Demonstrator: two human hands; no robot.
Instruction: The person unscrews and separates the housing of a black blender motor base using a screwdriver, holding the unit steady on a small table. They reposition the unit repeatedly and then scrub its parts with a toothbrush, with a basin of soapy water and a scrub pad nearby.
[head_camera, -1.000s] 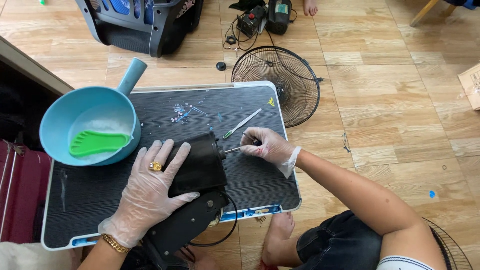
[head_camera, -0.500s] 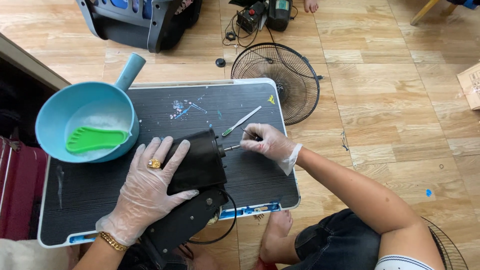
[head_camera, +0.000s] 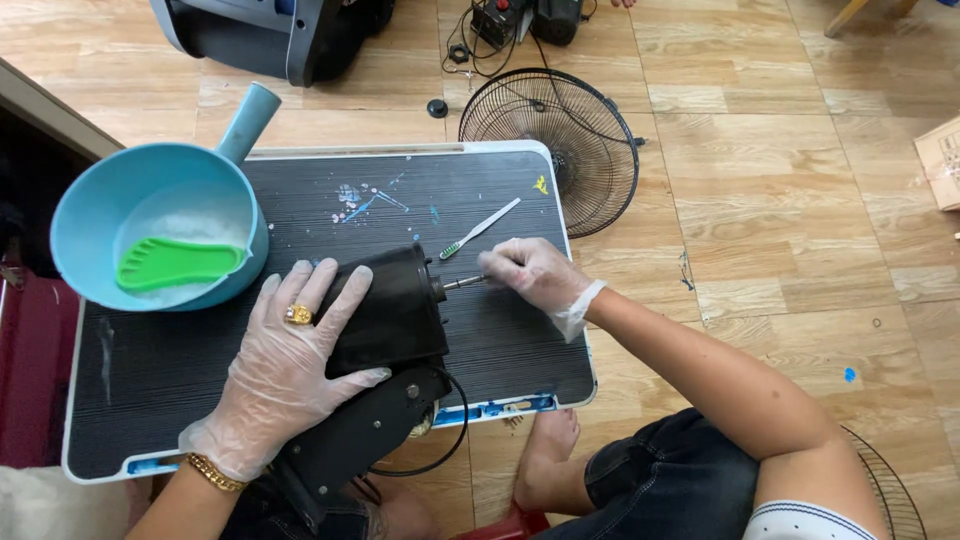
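The gloved left hand (head_camera: 285, 375) lies spread flat on the black fan motor housing (head_camera: 390, 310), pressing it onto the dark lap table (head_camera: 500, 350). The right hand (head_camera: 530, 275) pinches the motor's metal shaft (head_camera: 462, 283) with closed fingertips. Since the earlier frame, both hands stay put; the toothbrush (head_camera: 480, 228) remains beside them.

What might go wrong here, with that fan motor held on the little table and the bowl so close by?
The left hand presses down on the black motor housing while the right hand works at its metal shaft; a slip could jab the thin glove. The blue bowl with the green brush overhangs the table's edge, so a nudge may tip it. The cord looping off the table might snag.
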